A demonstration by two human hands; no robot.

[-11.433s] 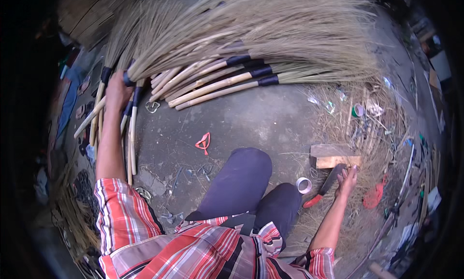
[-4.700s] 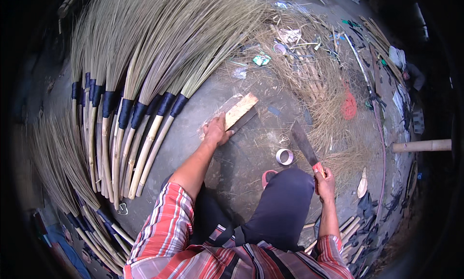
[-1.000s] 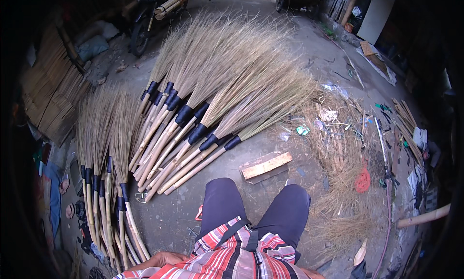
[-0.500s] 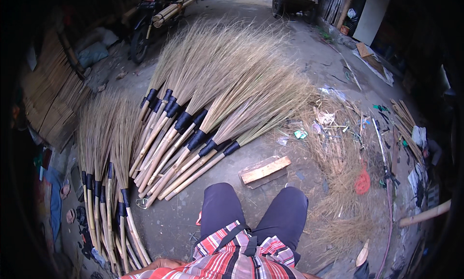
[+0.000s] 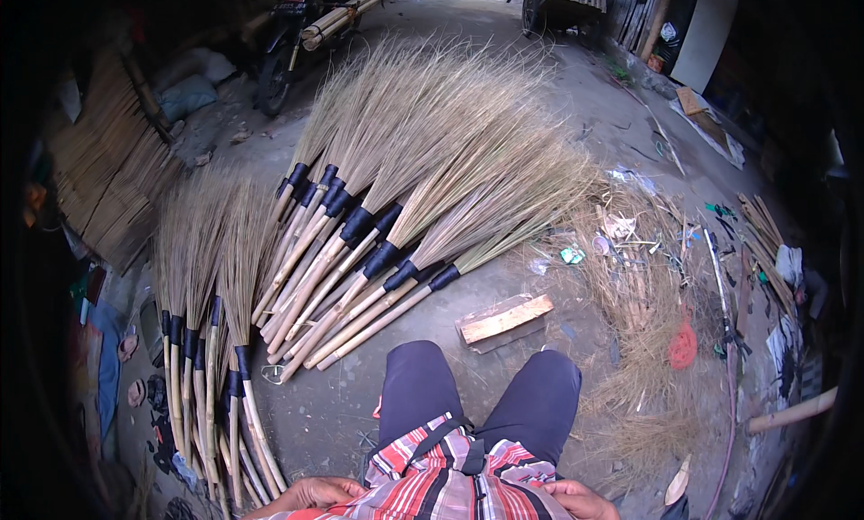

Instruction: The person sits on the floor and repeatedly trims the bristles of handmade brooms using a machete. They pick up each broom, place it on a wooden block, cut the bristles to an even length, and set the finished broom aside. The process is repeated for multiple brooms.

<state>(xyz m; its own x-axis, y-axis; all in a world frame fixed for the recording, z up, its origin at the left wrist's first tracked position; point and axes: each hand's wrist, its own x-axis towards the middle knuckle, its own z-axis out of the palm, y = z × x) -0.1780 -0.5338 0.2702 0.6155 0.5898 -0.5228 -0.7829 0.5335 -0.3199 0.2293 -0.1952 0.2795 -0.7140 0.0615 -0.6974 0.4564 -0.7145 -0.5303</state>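
At the bottom edge, my left hand point(image 5: 322, 492) is closed, its bent fingers against the side of the plaid shirt point(image 5: 423, 484) I wear. My right hand point(image 5: 581, 499) is likewise closed at the shirt's other side, fingertips against the cloth. The fingertips of both are partly hidden. Ahead of my knees lies a fanned pile of grass brooms point(image 5: 450, 169), their pale handles toward me and dark bindings at the necks. Another row of grass brooms point(image 5: 200, 259) stretches along my left side. Neither hand touches a broom.
A wood block point(image 5: 507, 319) lies before my knees. To the right are loose straw scraps point(image 5: 634, 295), a red tangle of string point(image 5: 682, 345) and a bamboo pole point(image 5: 792, 411). A motorcycle point(image 5: 274, 74) carrying poles stands behind the brooms; a woven bamboo panel point(image 5: 108, 160) leans at left.
My right hand has come into view at the shirt's right side. More of my left hand shows, farther up at the shirt. The view has shifted slightly; the brooms lie as before.
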